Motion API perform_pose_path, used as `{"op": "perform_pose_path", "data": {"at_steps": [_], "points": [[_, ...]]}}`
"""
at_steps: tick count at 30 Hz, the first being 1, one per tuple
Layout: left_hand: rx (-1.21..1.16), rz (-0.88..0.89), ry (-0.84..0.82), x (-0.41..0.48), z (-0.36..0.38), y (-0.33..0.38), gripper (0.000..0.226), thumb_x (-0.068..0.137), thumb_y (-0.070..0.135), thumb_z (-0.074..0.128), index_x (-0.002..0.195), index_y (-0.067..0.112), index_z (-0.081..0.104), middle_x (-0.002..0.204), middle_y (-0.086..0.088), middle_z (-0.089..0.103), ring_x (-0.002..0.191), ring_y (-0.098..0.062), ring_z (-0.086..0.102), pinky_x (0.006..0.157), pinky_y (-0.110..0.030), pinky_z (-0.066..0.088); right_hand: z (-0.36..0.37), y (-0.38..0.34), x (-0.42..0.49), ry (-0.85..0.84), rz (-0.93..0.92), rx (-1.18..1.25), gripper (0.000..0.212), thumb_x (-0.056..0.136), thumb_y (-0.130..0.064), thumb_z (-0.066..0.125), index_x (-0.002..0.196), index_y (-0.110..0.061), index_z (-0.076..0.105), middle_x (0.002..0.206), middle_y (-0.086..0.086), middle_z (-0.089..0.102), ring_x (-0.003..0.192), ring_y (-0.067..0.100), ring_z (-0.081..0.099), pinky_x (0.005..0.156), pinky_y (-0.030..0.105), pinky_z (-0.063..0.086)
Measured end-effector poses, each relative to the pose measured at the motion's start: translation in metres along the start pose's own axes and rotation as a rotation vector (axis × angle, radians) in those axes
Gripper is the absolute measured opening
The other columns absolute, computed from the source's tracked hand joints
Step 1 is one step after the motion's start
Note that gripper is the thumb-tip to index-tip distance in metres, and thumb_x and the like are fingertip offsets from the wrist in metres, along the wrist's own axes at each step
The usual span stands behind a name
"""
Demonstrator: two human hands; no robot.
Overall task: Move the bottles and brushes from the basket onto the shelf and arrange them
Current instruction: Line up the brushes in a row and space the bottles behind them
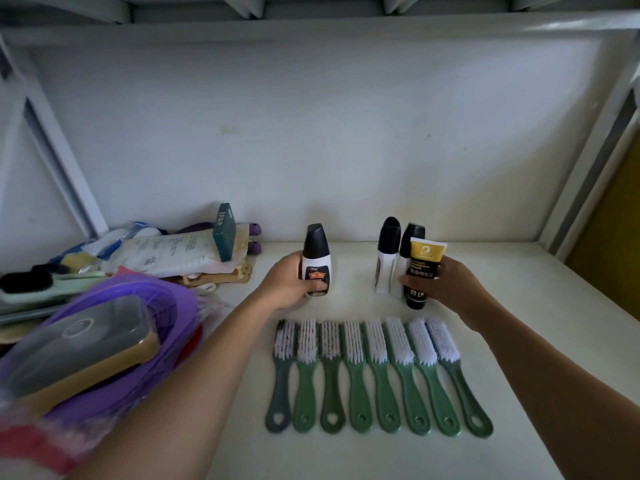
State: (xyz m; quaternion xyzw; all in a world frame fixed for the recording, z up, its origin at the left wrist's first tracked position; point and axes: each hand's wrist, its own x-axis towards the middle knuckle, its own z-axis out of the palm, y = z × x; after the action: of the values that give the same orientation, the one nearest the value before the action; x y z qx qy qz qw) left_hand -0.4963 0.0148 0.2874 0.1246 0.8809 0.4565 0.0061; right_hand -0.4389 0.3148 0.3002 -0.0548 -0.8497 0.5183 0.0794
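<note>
My left hand (289, 284) grips a white bottle with a black cap (315, 258), held upright on the white shelf (519, 341). My right hand (445, 287) holds a yellow-and-black tube (422, 268), cap down, touching the shelf. Just left of the tube stand two more black-capped white bottles (389, 254), side by side near the back wall. Several green-handled brushes with white bristles (377, 375) lie in a neat row in front, handles toward me. The purple basket (114, 306) sits at the left, holding a boxed item (86, 344).
A pile of packets, a dark green box (225, 230) and a black-bristled brush (27, 284) clutter the shelf's back left. Shelf uprights rise at both sides, and another shelf board runs overhead.
</note>
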Motion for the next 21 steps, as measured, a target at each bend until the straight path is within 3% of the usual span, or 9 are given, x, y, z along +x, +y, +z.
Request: {"op": "perform_pose_path", "data": {"at_steps": [6,10,13,16,18,21], "points": [[-0.015,-0.003,0.034,-0.01,-0.017,-0.017,0.038,0.076,0.014,0.085,0.106,0.022,0.065,0.099,0.003,0.076,0.093,-0.017,0.072,0.085,-0.035,0.055,-0.015,0.001,-0.007,-0.012,0.007,-0.013,0.06,0.061,-0.058,0.087,0.113,-0.038,0.065,0.1,-0.008,0.076,0.096,0.012,0.07,0.087,0.037,0.053],[0.022,0.026,0.032,-0.014,-0.013,-0.019,0.035,0.076,0.009,0.083,0.092,0.031,0.06,0.091,0.008,0.072,0.084,-0.013,0.067,0.078,-0.03,0.049,-0.017,-0.023,-0.013,0.151,-0.019,0.063,0.088,0.064,-0.064,0.082,0.138,-0.03,0.048,0.12,-0.004,0.064,0.106,0.014,0.063,0.089,0.037,0.05],[0.019,0.037,0.037,-0.016,-0.013,-0.02,0.036,0.078,0.009,0.082,0.092,0.032,0.058,0.09,0.011,0.07,0.084,-0.011,0.065,0.073,-0.027,0.044,-0.009,-0.055,-0.01,0.321,-0.204,0.034,0.074,0.081,-0.057,0.072,0.142,-0.026,0.045,0.128,-0.007,0.057,0.116,0.013,0.054,0.093,0.036,0.048],[0.067,0.06,0.036,-0.022,-0.013,-0.023,0.034,0.08,0.013,0.079,0.099,0.031,0.058,0.095,0.011,0.069,0.09,-0.01,0.065,0.074,-0.025,0.045,0.008,-0.083,0.001,0.383,-0.377,-0.298,0.045,0.092,-0.045,0.06,0.134,-0.03,0.055,0.126,-0.012,0.061,0.129,0.018,0.042,0.102,0.043,0.038],[0.076,0.06,0.042,-0.028,-0.013,-0.027,0.037,0.082,0.015,0.078,0.111,0.027,0.059,0.103,0.008,0.07,0.096,-0.01,0.065,0.077,-0.025,0.046,0.02,-0.093,0.007,0.331,-0.332,-0.564,0.042,0.094,-0.043,0.055,0.134,-0.03,0.056,0.123,-0.008,0.064,0.136,0.02,0.032,0.102,0.044,0.028],[0.07,0.061,0.057,-0.033,-0.016,-0.032,0.04,0.083,0.018,0.076,0.119,0.024,0.059,0.11,0.007,0.07,0.101,-0.009,0.065,0.08,-0.023,0.046,0.036,-0.096,0.01,0.27,-0.197,-0.721,0.042,0.095,-0.042,0.054,0.134,-0.027,0.055,0.117,0.006,0.066,0.136,0.025,0.031,0.099,0.045,0.027]]}}
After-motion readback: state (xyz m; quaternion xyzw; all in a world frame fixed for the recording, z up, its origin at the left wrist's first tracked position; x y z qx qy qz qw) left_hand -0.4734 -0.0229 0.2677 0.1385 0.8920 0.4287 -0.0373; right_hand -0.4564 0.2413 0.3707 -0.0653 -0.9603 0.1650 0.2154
